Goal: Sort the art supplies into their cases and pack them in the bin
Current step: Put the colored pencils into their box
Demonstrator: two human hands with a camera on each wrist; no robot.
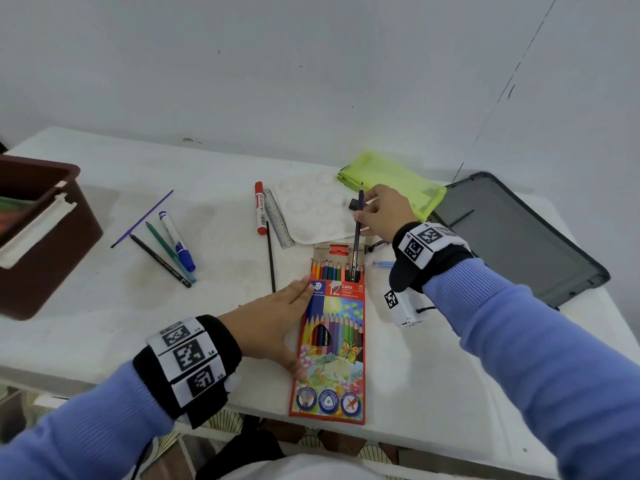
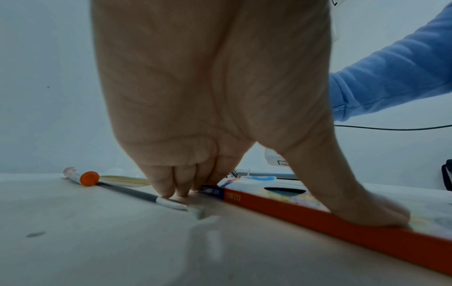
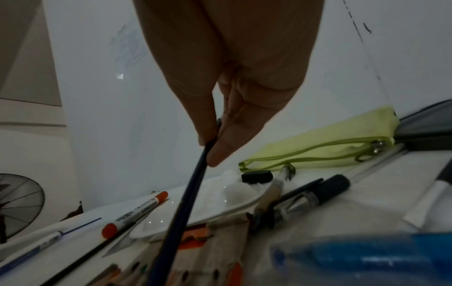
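Her left hand [image 1: 277, 318] presses flat, fingers straight, on the pencil box [image 1: 331, 341] while her right hand [image 1: 384, 211] pinches 1 dark pencil [image 1: 356, 237] into its far opening.

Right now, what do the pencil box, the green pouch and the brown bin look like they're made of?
Pencil box: printed card, it seems; the open flap shows raw grey-brown board. Green pouch: thin see-through mesh or plastic fabric with a zip, lying limp. Brown bin: probably moulded plastic, smooth with rounded corners.
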